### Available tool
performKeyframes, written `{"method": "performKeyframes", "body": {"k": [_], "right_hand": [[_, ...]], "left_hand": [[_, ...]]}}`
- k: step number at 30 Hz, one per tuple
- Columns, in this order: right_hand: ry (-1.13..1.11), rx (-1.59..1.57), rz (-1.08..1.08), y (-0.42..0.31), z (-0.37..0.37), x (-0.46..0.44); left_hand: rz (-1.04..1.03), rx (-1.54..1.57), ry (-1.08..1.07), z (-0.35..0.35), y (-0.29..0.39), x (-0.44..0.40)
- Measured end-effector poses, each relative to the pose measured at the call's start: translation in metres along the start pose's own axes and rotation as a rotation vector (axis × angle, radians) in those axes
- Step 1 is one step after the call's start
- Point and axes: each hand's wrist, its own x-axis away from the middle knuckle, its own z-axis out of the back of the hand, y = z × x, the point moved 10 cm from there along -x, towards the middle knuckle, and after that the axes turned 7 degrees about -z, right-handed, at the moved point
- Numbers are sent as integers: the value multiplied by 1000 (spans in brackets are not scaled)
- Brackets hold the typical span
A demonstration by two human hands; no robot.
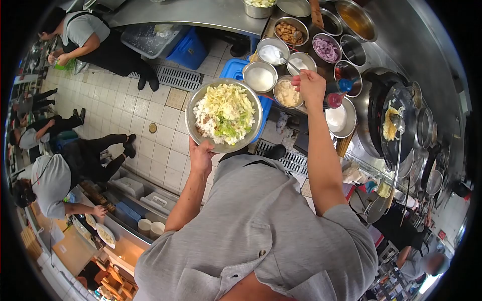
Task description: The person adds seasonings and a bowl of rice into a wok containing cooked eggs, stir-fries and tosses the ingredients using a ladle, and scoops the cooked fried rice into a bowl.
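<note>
My left hand (201, 156) grips the near rim of a steel bowl (189, 116), held out in front of me. White rice (207, 117), shredded pale cabbage (228, 98) and chopped green leaves (232, 128) fill the bowl. With closed fingers, my right hand (310, 86) holds the handle of a metal spoon (291, 65). The spoon's far end reaches toward a steel container of white powder (271, 52). Below that hand sits a tub of pale, minced-looking food (287, 93). Other tubs of white contents (260, 79) stand close by.
Sliced purple onion (326, 48) and browned pieces (288, 33) fill nearby containers. On the right, a wok (396, 120) holds egg (389, 125) and a ladle (397, 123). Co-workers (90, 37) stand at left. A blue bin (188, 49) is under the counter (186, 14).
</note>
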Motion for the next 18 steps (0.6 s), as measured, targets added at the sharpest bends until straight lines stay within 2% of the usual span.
{"method": "performKeyframes", "body": {"k": [8, 18], "right_hand": [[-101, -187, -8, -4, 14, 55], [-374, -47, 75, -11, -30, 182]], "left_hand": [[-12, 55, 3, -4, 0, -3], [13, 73, 25, -4, -4, -11]]}}
